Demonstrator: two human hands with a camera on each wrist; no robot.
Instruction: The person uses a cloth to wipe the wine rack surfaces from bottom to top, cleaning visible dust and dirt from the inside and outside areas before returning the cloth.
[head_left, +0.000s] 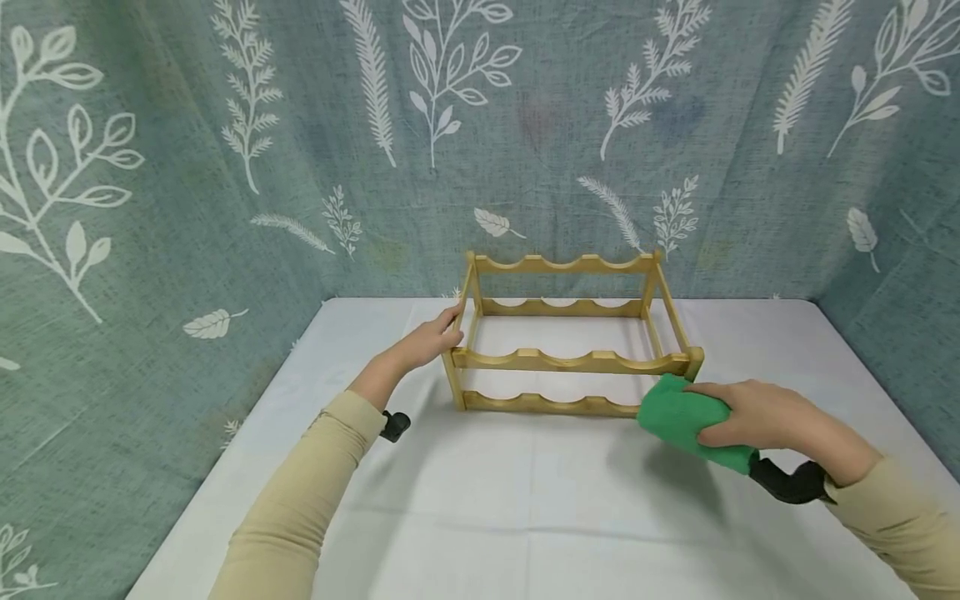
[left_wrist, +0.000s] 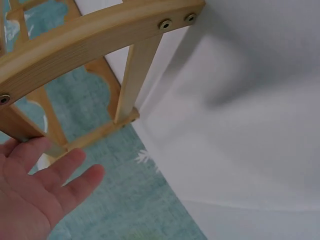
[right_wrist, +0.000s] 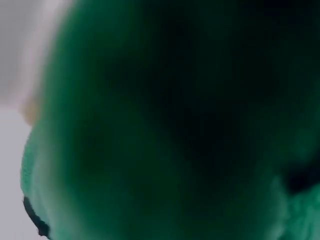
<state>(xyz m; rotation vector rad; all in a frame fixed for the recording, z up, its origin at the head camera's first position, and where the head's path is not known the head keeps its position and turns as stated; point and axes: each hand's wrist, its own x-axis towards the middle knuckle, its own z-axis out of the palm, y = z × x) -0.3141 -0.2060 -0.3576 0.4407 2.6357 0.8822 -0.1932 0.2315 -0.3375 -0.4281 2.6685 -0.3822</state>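
Note:
A light wooden rack (head_left: 570, 362) with scalloped rails, resembling a wine rack, stands on the white table. At its left side my left hand (head_left: 429, 340) holds the upper side bar. The left wrist view shows that hand (left_wrist: 42, 182) at the wooden bar (left_wrist: 20, 122), some fingers spread away from it. My right hand (head_left: 761, 417) grips a bunched green cloth (head_left: 682, 421) against the rack's front right corner. In the right wrist view the cloth (right_wrist: 100, 165) fills most of the picture, dark and blurred, hiding the fingers.
The white-covered table (head_left: 480, 500) extends in front of the rack and to both sides. A blue-green curtain (head_left: 525, 192) with white leaf prints hangs behind and at the sides. Black wrist-camera mounts (head_left: 791, 483) sit at the wrists.

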